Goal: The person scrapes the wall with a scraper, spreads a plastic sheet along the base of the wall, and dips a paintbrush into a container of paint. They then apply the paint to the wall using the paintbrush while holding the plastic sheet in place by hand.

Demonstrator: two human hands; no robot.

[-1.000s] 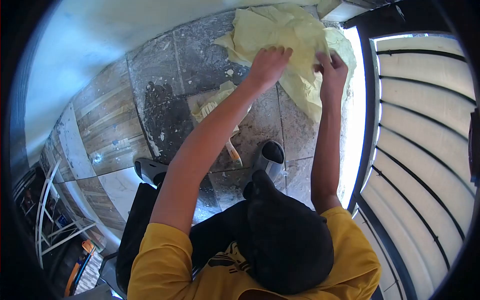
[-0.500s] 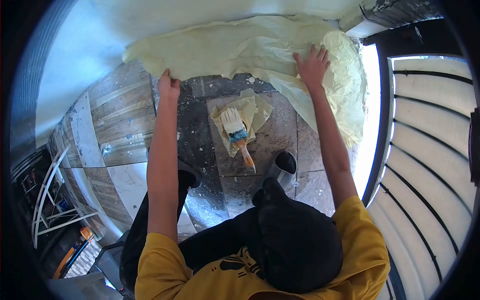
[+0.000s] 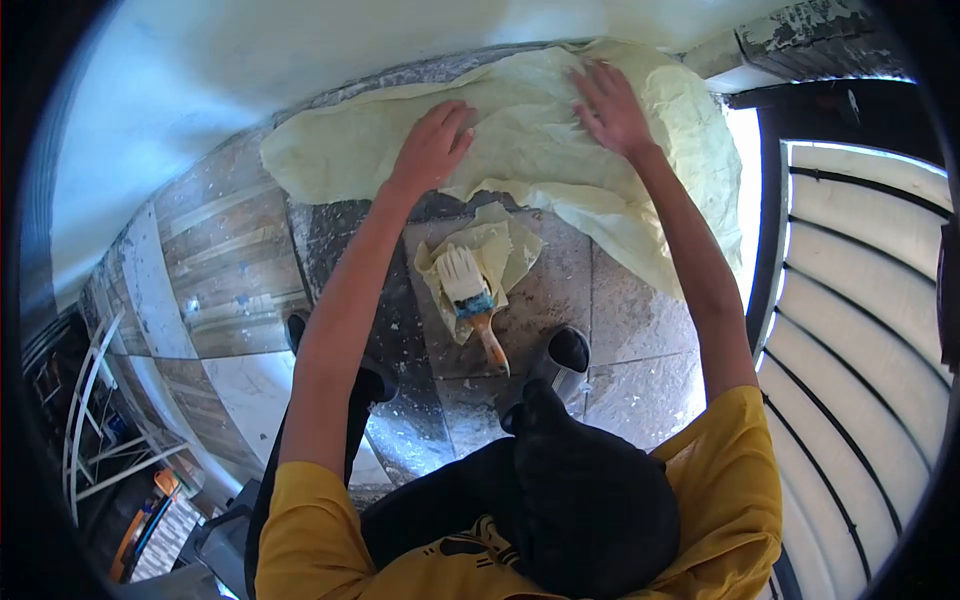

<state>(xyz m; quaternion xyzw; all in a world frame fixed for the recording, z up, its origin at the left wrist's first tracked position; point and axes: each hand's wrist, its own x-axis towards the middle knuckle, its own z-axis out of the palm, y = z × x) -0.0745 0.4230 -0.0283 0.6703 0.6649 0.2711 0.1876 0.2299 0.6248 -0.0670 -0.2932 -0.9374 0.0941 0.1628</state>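
A large crumpled pale-yellow sheet (image 3: 350, 150) lies on the floor along the foot of the wall. My left hand (image 3: 435, 145) is over its middle, fingers apart and holding nothing. Farther right, my right hand (image 3: 612, 108) is spread over the sheet, slightly blurred. Whether the palms press on the sheet or hover cannot be told. Nearer my feet, a paintbrush (image 3: 483, 335) with whitish bristles and blue paint at its ferrule rests on a small piece of similar yellow material (image 3: 522, 250).
A pale wall (image 3: 230, 90) rises beyond the sheet. To the right is a dark-framed gate (image 3: 770, 240) with black bars. Shoes (image 3: 568, 352) stand on paint-spotted tiles (image 3: 640, 325). A white metal rack (image 3: 95, 400) and a grey chair (image 3: 220, 540) are at the left.
My left hand has let go of the sheet's near edge and moved right and inward over it. My right hand has shifted slightly up and left. The sheet's far-left edge now lies away from the wall.
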